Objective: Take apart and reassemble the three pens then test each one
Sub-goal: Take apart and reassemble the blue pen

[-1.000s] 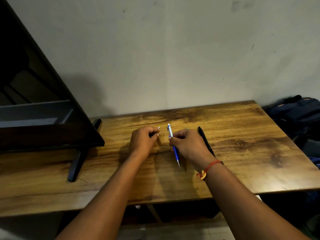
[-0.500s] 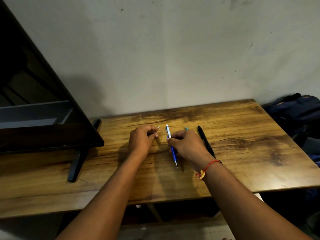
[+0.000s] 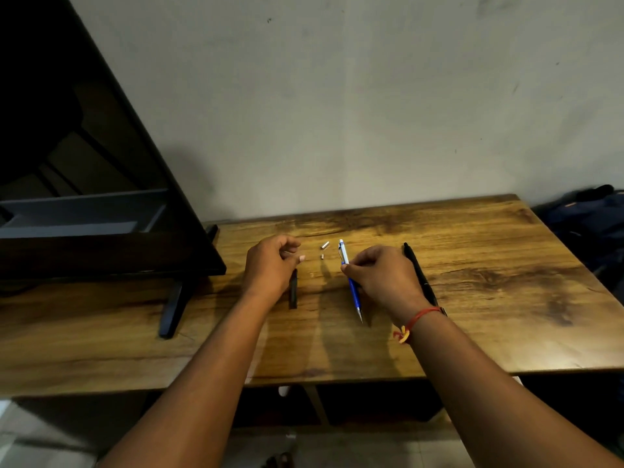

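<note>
Leftmost, the left hand (image 3: 270, 268) curls loosely over a short black pen barrel (image 3: 293, 292) lying on the brown wooden worktop (image 3: 489, 298); whether it grips it I cannot tell. Two small silver pen parts (image 3: 324, 250) lie between the hands. The right hand (image 3: 381, 278) pinches a blue-and-white pen (image 3: 351, 282), with a slim black pen (image 3: 417, 268) just beyond it.

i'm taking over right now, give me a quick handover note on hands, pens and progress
Left hand: loosely curled beside a dark pen piece; whether it holds anything is unclear.
Right hand: fingers on the blue pen, which lies on the table.
Black pen: whole, beside the right hand.
Two small silver parts lie loose between the hands.
Done: one pen seems taken apart.
Left: the other two pens, all reassembly, testing.
</note>
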